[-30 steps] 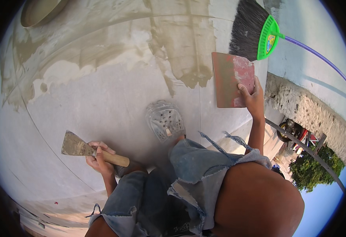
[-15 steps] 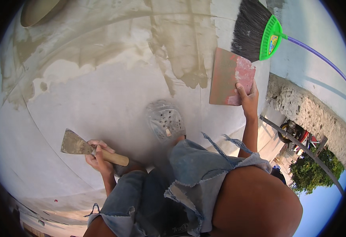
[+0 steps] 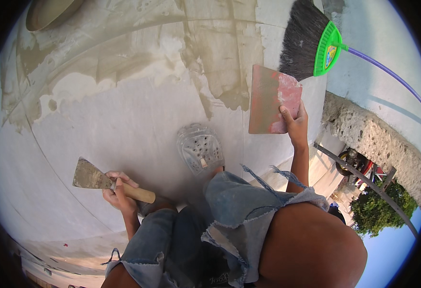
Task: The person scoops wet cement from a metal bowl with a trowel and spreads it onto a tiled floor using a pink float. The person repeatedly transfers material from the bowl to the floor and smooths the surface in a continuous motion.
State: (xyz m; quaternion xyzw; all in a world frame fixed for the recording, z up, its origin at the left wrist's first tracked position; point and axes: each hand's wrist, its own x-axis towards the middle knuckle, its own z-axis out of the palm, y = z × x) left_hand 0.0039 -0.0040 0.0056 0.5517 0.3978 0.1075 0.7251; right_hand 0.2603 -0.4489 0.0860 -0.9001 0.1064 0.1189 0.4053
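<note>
In my left hand (image 3: 120, 192) is a putty knife (image 3: 93, 174), its wooden handle wrapped by my fingers. The stained blade points to the left, held over the pale grey floor. My right hand (image 3: 296, 124) grips a flat rectangular board (image 3: 274, 100) by its near right edge, thumb on top. That board is reddish, with a brown-grey coated strip along its left side and pale smears on the right. Wet tan-grey filler (image 3: 220, 62) is spread over the floor beyond both hands, in uneven patches and strips.
A broom (image 3: 306, 41) with black bristles and a green head lies just beyond the board. Part of a round pan (image 3: 52, 12) shows at the far left. My perforated clog (image 3: 201, 149) rests between my hands. A rough concrete edge (image 3: 364, 129) and a metal bar (image 3: 364, 177) run along the right.
My right hand has brought the board slightly left and nearer to me. My left hand and the putty knife are almost unmoved.
</note>
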